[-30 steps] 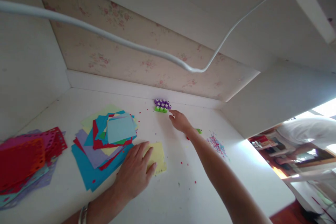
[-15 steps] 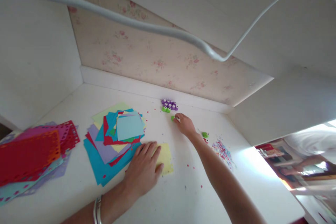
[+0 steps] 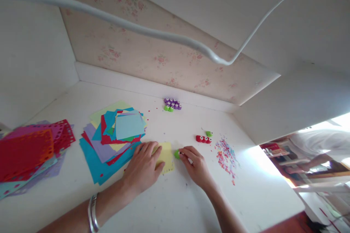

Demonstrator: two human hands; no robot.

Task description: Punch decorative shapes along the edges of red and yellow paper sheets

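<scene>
My left hand (image 3: pixel 143 165), with silver bangles on its wrist, lies flat on a small yellow sheet of paper (image 3: pixel 165 153). Small notches or holes run along the lower edge of that sheet. My right hand (image 3: pixel 197 165) pinches a green craft paper punch (image 3: pixel 177 153) just beside the sheet's right edge; whether the two touch I cannot tell. To the left of my left hand lies a stack of coloured paper squares (image 3: pixel 129 123). Three red punches (image 3: pixel 203 139) stand in a row beyond my right hand, with another green punch (image 3: pixel 209 133) behind them.
Near the back wall several purple punches (image 3: pixel 172 102) and two green punches (image 3: pixel 168 108) are grouped. Paper confetti (image 3: pixel 225 154) is scattered on the right. Perforated coloured sheets (image 3: pixel 30 156) lie at far left. A white cable (image 3: pixel 164 35) crosses above. Another person's arm (image 3: pixel 308 164) shows at far right.
My right hand has brought the green punch from near the grouped punches toward me, to the yellow sheet's right edge. The red punches, formerly mostly behind my forearm, now show. My left hand stays on the sheet.
</scene>
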